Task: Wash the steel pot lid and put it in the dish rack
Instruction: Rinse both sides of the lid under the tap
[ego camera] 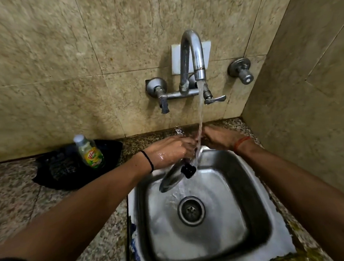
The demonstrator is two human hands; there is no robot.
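The steel pot lid (171,178) with a black knob (188,170) is held tilted, almost on edge, over the back of the steel sink (252,188). Water runs from the curved tap (191,53) onto the lid's upper rim and down into the basin. My left hand (171,150), wet, grips the lid's top edge from the left. My right hand (221,140) is at the same edge from the right, under the stream, its fingers curled; how firmly it grips the rim is hidden by the water. The upper part of the lid is hidden behind both hands.
A dish-soap bottle (90,151) stands on a black tray (68,168) on the speckled stone counter (15,198) to the left of the sink. Two tap handles (164,102) (214,99) and a wall valve (242,70) sit on the tiled wall. A side wall stands close on the right.
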